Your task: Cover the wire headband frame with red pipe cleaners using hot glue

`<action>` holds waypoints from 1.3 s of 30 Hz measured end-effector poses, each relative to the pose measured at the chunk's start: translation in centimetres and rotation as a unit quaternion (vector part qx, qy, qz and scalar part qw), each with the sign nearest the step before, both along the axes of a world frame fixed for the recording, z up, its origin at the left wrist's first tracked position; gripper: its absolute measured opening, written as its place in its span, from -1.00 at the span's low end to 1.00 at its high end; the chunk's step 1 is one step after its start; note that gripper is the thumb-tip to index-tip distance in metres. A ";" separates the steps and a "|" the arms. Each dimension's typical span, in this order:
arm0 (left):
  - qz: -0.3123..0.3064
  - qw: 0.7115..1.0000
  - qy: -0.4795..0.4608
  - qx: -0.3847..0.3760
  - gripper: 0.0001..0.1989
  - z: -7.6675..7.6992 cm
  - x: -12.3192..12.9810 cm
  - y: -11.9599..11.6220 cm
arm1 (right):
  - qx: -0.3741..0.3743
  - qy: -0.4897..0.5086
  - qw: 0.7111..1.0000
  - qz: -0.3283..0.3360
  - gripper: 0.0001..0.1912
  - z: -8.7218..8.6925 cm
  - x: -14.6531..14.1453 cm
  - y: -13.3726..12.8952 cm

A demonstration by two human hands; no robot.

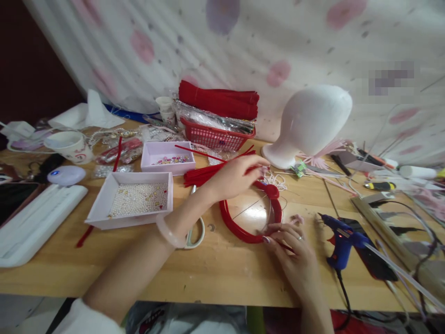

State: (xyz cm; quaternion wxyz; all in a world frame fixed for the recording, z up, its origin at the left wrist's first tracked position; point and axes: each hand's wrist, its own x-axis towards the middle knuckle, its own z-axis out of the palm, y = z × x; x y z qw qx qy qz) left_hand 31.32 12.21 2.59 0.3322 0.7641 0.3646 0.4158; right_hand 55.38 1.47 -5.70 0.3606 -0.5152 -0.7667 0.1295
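Nearest, the right hand (295,248) is pinching the lower rim of the red ring (236,231) at about five o'clock, its grip nearly closed between thumb and fingers. The ring is lying over the tabletop (222,283), with a round red piece (272,191) sitting at its one o'clock. White-handled scissors (201,237) are resting at eight o'clock from the ring, and a blue glue gun (342,243) is lying between three and four. At nine, a white box (163,211) is holding pearly beads (135,199). The left hand (236,178) is reaching over the ring toward twelve, fingers curling; whether its grip is holding anything, I cannot tell. Beyond, red strips (200,175) are lying at ten, a white foam head (313,120) is standing at one, and a red basket (217,137) is sitting at eleven.
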 end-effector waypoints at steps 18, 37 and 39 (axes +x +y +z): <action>0.168 0.948 0.194 -0.186 -0.87 -4.5 -0.2 -1.8 | 0.044 0.008 0.996 -0.082 -0.88 -0.5 -2.1 -3.1; 0.133 0.949 0.182 -0.219 -0.90 -5.4 -1.1 -0.6 | 0.064 0.001 0.997 -0.048 -0.93 -0.6 -2.0 -2.8; 0.123 0.950 0.175 -0.229 -0.89 -5.6 -1.1 -0.5 | 0.061 0.000 0.997 -0.049 -0.93 -0.7 -1.9 -2.8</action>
